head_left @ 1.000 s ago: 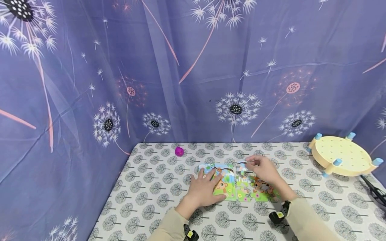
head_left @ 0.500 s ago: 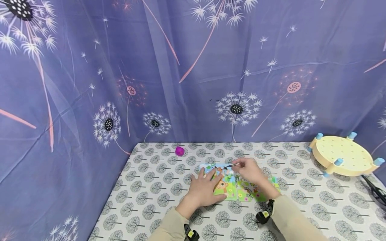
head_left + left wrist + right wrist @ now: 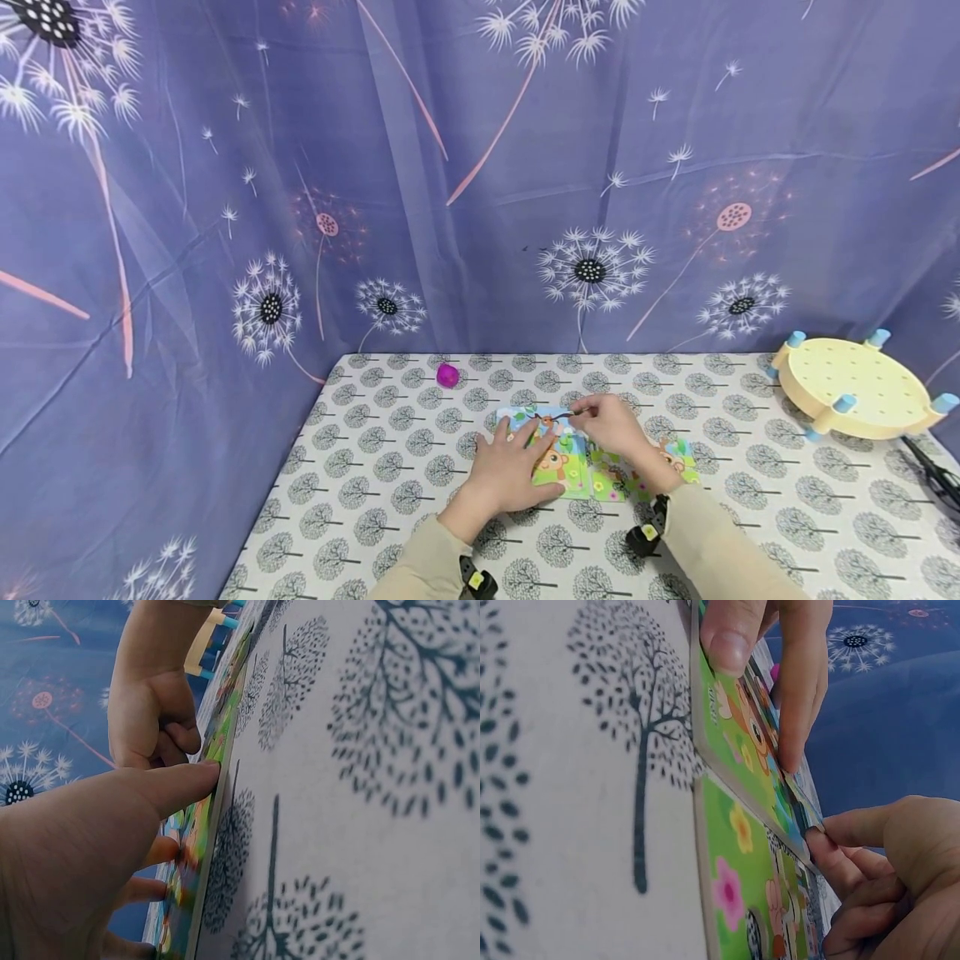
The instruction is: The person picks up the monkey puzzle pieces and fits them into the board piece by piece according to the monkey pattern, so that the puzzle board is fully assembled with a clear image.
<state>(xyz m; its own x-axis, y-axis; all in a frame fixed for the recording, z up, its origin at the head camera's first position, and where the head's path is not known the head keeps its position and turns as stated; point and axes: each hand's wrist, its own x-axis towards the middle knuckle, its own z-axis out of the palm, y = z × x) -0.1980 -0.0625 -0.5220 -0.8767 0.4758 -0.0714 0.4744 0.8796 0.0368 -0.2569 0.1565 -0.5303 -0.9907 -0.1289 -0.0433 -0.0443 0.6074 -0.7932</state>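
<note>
A jigsaw puzzle with a bright cartoon animal picture lies flat on the table, its left section (image 3: pixel 576 471) slightly apart from the right section (image 3: pixel 606 487). My left hand (image 3: pixel 504 475) rests spread over the left section, thumb near its front edge, as the left wrist view also shows. At that section's far right corner, my right hand (image 3: pixel 613 429) pinches a thin puzzle piece (image 3: pixel 805 801) between thumb and fingers. In the right wrist view the piece is tilted at the section's edge. My right hand and forearm partly hide the right section.
A small magenta object (image 3: pixel 447 376) sits near the table's back edge. At the right stands a pale yellow round pegboard (image 3: pixel 855 383) with blue-tipped legs, and a black item (image 3: pixel 937 475) lies beside it. Purple curtain (image 3: pixel 480 250) surrounds the patterned tablecloth (image 3: pixel 390 500).
My right hand has moved left with the puzzle piece, from above the right section to the far right corner of the left section. The left hand has stayed put.
</note>
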